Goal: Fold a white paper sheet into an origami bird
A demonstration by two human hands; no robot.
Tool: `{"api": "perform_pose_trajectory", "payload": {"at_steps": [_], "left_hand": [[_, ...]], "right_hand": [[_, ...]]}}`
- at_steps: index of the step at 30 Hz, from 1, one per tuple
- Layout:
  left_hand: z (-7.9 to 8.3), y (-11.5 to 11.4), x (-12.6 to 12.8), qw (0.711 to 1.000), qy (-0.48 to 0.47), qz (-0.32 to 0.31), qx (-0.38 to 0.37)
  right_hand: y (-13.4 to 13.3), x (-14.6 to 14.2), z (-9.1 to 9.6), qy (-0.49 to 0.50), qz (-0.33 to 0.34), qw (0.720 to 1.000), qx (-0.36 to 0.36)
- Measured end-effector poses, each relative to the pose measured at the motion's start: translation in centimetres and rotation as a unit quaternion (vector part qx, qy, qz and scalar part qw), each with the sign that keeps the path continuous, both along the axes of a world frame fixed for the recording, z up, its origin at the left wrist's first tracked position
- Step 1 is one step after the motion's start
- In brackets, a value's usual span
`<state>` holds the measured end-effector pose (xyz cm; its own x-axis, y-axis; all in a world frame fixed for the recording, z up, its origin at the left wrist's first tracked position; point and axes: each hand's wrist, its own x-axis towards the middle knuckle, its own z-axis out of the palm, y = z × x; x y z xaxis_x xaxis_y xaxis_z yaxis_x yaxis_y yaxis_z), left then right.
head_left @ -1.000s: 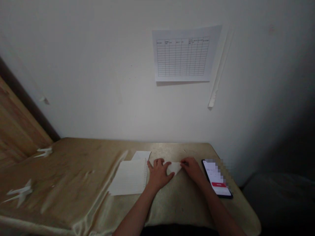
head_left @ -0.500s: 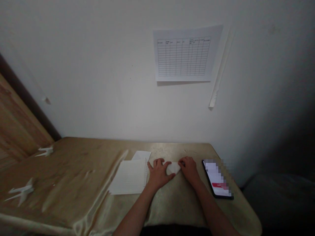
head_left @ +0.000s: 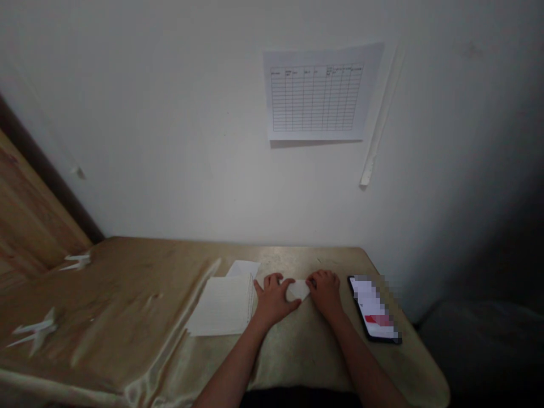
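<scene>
A small folded piece of white paper (head_left: pixel 300 290) lies on the cloth-covered table between my two hands. Thumb and index finger of my left hand (head_left: pixel 274 299) hold it at its left side, one at the far edge and one at the near edge, while the other fingers are spread over the cloth. My right hand (head_left: pixel 327 292) has its fingers curled and pinches the paper's right corner. The fingertips hide that corner. Just left of my left hand rests a stack of lined paper sheets (head_left: pixel 221 306), with another white sheet (head_left: pixel 244 268) sticking out behind it.
A phone (head_left: pixel 374 311) with a lit screen lies right of my right arm. Folded white paper figures, one near (head_left: pixel 36 331) and one farther back (head_left: pixel 77 261), sit at the table's left. A printed table sheet (head_left: pixel 317 99) hangs on the wall. The cloth (head_left: pixel 170 317) has creases.
The fingers of my right hand have shifted slightly left over the paper's right corner, and less of that side shows. My left hand stays where it was.
</scene>
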<state>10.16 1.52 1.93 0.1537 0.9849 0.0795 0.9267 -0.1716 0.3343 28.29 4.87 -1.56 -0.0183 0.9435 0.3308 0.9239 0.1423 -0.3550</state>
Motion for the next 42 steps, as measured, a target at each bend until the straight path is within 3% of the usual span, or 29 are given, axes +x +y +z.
{"api": "perform_pose_trajectory", "payload": {"at_steps": [12,42], "left_hand": [[-0.4,0.2,0.1,0.999,-0.019,0.01,0.028],[-0.4,0.4,0.3,1.0,-0.004,0.019,0.006]], "right_hand": [[-0.5,-0.3,0.4,0.0,-0.003,1.0,-0.001],[-0.7,-0.3,0.8,-0.002,-0.004,1.0,-0.009]]}}
